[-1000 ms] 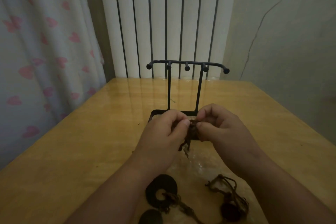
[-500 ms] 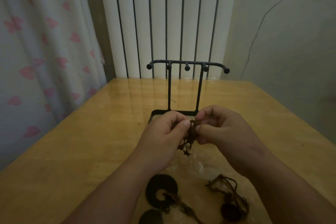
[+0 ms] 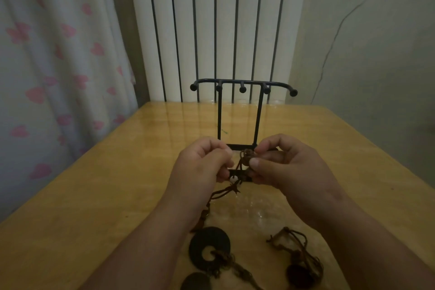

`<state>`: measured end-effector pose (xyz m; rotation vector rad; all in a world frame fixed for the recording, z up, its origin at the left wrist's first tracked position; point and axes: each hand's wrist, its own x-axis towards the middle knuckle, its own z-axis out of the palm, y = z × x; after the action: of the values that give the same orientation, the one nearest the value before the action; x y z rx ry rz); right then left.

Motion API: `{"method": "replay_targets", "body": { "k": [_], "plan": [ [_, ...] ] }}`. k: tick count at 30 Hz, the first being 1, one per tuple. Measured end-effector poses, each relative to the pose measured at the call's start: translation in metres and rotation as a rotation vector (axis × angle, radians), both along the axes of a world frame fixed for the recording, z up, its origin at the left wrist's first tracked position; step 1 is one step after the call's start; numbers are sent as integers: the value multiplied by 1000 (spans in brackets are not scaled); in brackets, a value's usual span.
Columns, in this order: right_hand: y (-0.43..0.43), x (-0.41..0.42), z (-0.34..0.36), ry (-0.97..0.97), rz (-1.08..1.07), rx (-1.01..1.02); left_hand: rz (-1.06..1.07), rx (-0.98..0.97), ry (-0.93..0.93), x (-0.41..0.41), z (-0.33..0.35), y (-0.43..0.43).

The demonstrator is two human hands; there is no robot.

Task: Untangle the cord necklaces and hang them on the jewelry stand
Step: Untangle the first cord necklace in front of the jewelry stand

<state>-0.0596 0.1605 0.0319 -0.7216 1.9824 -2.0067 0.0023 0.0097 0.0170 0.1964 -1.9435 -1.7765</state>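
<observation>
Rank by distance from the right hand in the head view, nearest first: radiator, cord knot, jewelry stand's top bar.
1. Cord knot: pinched in the right hand, at its fingertips.
2. Jewelry stand's top bar: behind and above the hand.
3. Radiator: farthest back, beyond the stand.

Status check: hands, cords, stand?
Left hand and right hand both pinch the cord knot in front of the jewelry stand. Stand hooks bare, nothing hung. Disc pendant and second tangle lie on table.
</observation>
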Motion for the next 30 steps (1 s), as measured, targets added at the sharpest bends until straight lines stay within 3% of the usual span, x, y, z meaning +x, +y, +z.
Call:
{"method": "replay_targets", "body": {
  "k": [4, 8, 16, 30],
  "plan": [
    [-1, 2, 1, 80, -31, 29, 46, -239, -17, 3, -1, 2],
    [-2, 3, -1, 133, -48, 85, 66, -296, -41, 2, -3, 4],
    [-5, 1, -6, 179, -98, 124, 88, -175, -92, -2, -6, 4],
    [-5, 0, -14, 630, -246, 378, 57, -170, -95, -3, -5, 2]
  ]
}}
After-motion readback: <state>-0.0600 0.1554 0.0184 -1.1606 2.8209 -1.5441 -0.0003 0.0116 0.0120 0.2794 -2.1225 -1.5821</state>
